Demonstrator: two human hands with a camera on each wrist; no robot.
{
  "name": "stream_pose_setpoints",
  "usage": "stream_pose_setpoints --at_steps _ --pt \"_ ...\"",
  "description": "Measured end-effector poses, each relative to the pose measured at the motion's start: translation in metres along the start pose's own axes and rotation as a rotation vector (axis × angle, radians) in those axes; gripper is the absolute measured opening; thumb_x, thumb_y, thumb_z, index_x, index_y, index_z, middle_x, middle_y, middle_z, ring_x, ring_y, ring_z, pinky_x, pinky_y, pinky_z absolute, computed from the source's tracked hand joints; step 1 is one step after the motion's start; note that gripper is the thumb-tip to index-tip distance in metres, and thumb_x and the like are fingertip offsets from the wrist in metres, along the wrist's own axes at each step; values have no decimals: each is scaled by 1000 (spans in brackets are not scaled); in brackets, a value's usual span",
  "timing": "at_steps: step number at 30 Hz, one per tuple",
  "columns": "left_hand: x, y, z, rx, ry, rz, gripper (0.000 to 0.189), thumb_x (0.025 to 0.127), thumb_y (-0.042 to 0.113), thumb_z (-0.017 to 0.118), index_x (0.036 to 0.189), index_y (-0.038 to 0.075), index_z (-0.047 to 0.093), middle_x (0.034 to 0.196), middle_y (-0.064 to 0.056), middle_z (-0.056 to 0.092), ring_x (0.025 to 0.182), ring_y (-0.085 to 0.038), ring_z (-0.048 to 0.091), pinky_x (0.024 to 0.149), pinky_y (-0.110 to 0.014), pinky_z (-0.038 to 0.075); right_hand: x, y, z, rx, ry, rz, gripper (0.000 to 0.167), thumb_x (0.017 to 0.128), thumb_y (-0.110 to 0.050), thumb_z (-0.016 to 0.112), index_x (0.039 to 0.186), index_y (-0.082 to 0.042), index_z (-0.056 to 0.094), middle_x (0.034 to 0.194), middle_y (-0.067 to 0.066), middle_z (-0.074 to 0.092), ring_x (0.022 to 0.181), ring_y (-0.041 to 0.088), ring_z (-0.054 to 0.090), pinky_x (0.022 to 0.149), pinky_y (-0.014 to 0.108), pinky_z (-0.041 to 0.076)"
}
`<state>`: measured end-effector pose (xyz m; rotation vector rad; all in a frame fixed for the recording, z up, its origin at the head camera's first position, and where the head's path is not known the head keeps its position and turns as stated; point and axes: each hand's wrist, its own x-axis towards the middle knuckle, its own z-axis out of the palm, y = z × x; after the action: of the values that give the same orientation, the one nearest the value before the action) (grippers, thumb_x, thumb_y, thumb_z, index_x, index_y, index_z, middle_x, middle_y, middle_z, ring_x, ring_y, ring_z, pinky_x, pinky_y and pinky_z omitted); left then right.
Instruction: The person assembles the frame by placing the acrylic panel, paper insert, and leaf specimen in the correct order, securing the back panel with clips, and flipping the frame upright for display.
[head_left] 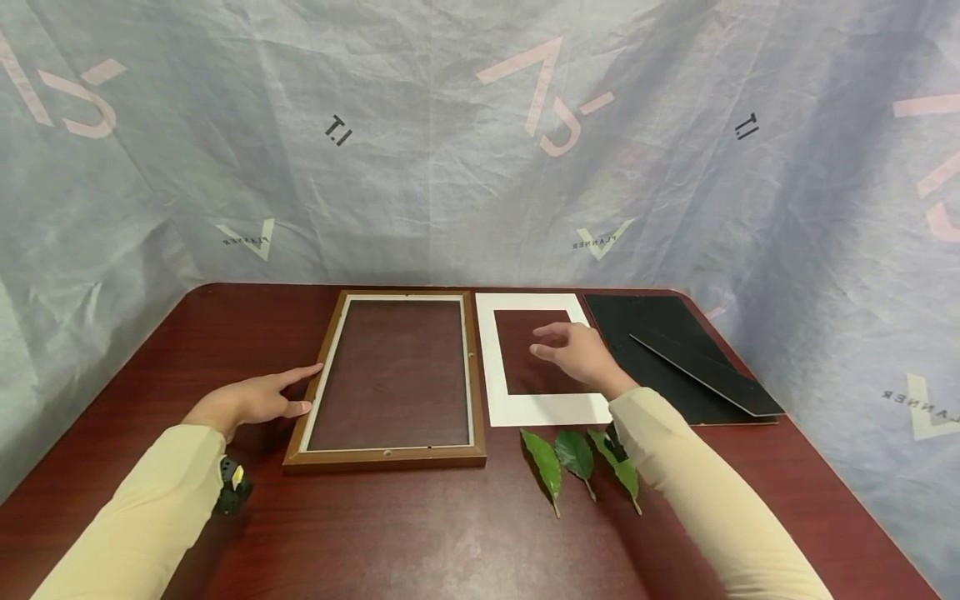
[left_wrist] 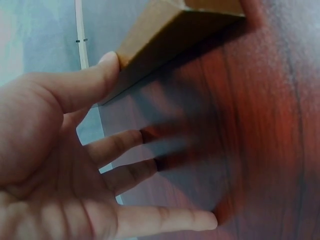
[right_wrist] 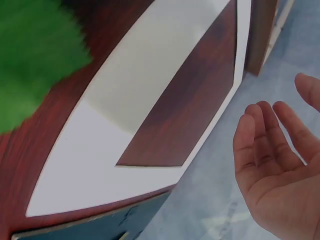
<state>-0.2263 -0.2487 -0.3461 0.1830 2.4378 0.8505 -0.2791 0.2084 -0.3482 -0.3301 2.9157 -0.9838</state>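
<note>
A brown wooden picture frame (head_left: 386, 457) with a pale inner edge lies flat on the table. At its left side, my left hand (head_left: 258, 398) touches the outer edge with thumb and index finger; in the left wrist view the thumb meets the frame's side (left_wrist: 150, 37) and the other fingers extend over the tabletop. My right hand (head_left: 579, 354) hovers above a white rectangular mat (head_left: 551, 410), its fingers relaxed and nothing between them. The right wrist view shows that hand (right_wrist: 280, 165) with loosely bent fingers, apart from the mat (right_wrist: 85, 165).
Right of the mat lies a black backing board (head_left: 637, 312) with a narrow black stand flap (head_left: 705, 372) angled over it. Three green leaves (head_left: 574, 454) lie in front of the mat. A grey printed curtain (head_left: 427, 167) hangs behind the dark red table (head_left: 360, 533).
</note>
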Motion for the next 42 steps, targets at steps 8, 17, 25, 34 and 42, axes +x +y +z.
stream_pose_setpoints --at_steps 8,17,25,34,42 --pt "1 0 0 6 -4 10 77 104 20 59 162 3 11 158 -41 6 143 -63 11 109 -74 23 -7 22 -19 82 23 122 49 101 -27 66 143 -4 58 142 24 55 122 41 58 96 55 50" --pt "0 2 1 2 -4 1 77 104 20 58 162 4 11 159 -41 5 143 -63 11 109 -75 23 -15 43 -31 66 30 214 54 102 -29 64 147 0 52 135 28 58 119 43 59 92 52 52" --pt "-2 3 2 -12 -1 -6 77 104 21 59 162 4 10 159 -40 5 143 -63 10 109 -75 22 -16 61 -29 27 59 292 53 101 -27 64 143 4 54 139 31 54 126 47 52 97 56 49" --pt "-1 1 2 -16 -4 0 77 104 20 59 162 4 10 159 -40 4 143 -63 10 109 -75 21 -20 65 -26 -37 67 331 52 100 -27 66 139 7 56 133 31 57 124 47 53 94 54 51" --pt "-2 2 2 -11 -10 -3 77 105 21 58 162 4 9 159 -40 4 143 -63 10 109 -75 22 -21 66 -22 -63 66 363 52 99 -26 67 137 8 57 141 33 51 125 49 51 94 56 50"
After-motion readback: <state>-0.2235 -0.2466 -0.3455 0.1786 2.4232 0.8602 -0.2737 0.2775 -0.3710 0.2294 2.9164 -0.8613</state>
